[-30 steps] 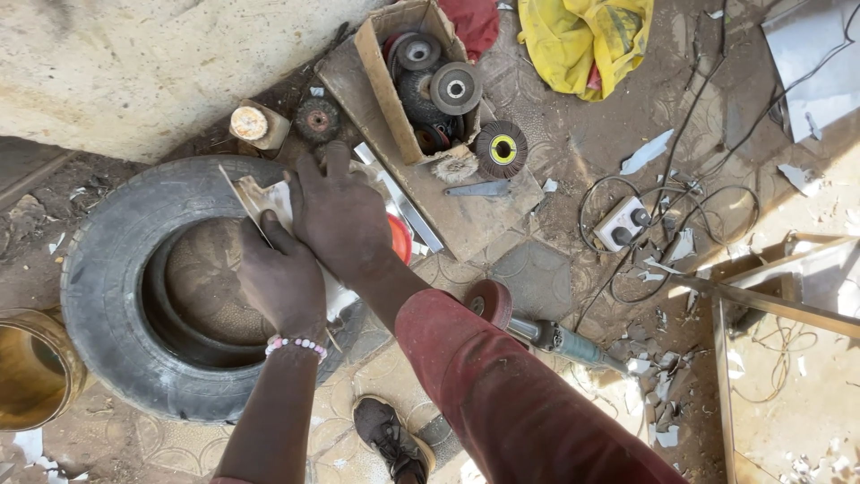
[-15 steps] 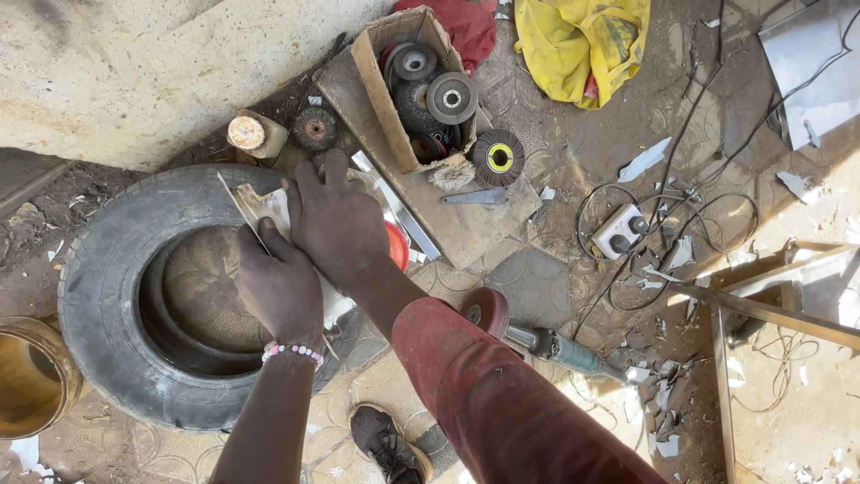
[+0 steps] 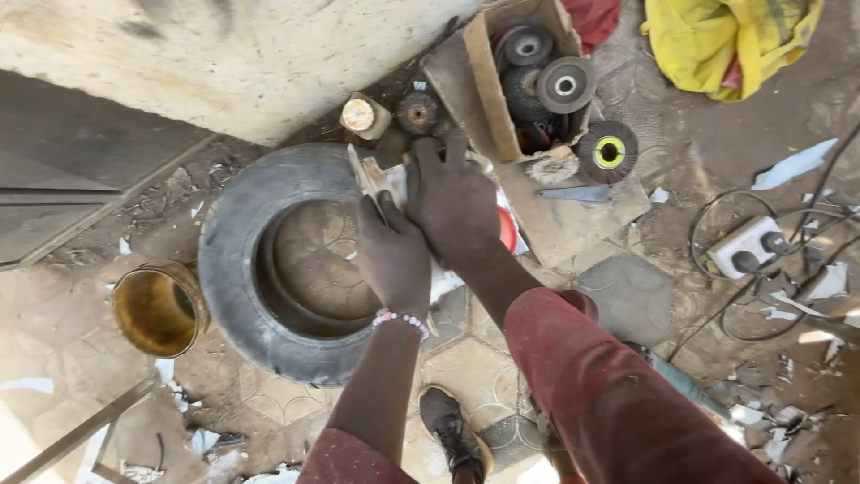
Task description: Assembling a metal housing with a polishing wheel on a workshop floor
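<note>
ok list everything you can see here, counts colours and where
tyre: 1, black, flat on the ground left of centre
metal piece: 1, pale, on the tyre's right rim under both hands
tin: 1, yellowish inside, left of the tyre
cardboard box: 1, brown, top centre, open
grinding wheels: several, dark grey, in the box
wheel with yellow hub: 1, just right of the box
yellow bag: 1, top right
power strip: 1, white, right, with black cables
shoe: 1, dark, bottom centre
left hand: on the metal piece, beaded bracelet at the wrist
right hand: pressed flat on the metal piece, red sleeve
</note>
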